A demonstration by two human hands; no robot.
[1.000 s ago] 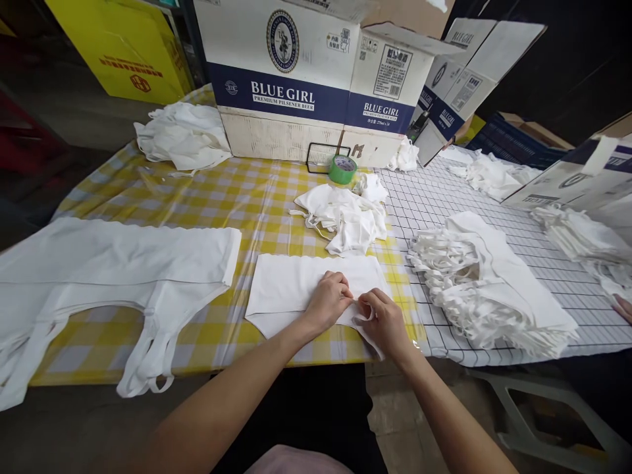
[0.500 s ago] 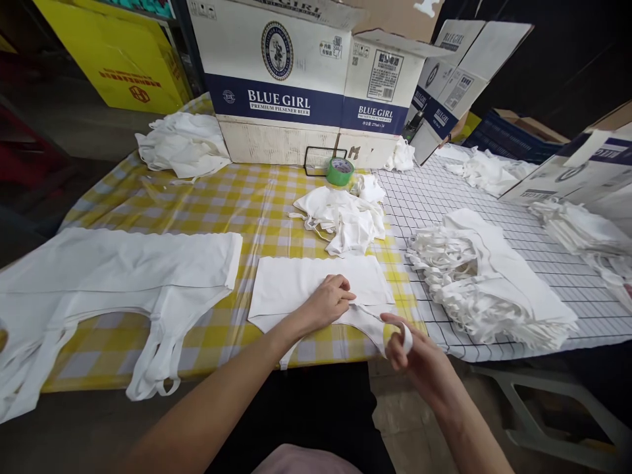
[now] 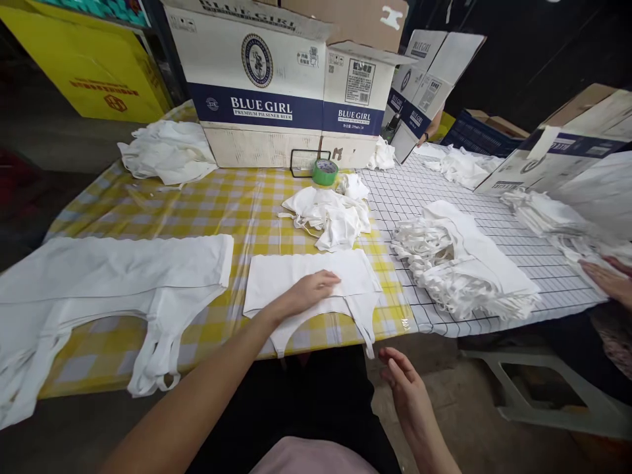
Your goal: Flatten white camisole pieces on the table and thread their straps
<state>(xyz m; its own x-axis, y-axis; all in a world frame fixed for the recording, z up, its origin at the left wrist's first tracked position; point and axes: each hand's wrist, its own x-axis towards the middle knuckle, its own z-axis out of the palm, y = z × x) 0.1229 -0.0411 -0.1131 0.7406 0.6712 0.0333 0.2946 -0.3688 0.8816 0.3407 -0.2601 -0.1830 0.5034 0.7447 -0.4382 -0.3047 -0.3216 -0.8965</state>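
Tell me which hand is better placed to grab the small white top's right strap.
Likely the right hand: it looks empty and hangs beside that strap. The left hand lies on the top.

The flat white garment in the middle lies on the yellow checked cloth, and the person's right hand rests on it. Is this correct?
Not quite: it is the left hand that rests on the white garment, as the head view shows. The garment does lie on the yellow checked cloth.

left arm (image 3: 207,382) extended | left hand (image 3: 310,292) palm-down | right hand (image 3: 405,385) lower, fingers (image 3: 399,359) half-curled
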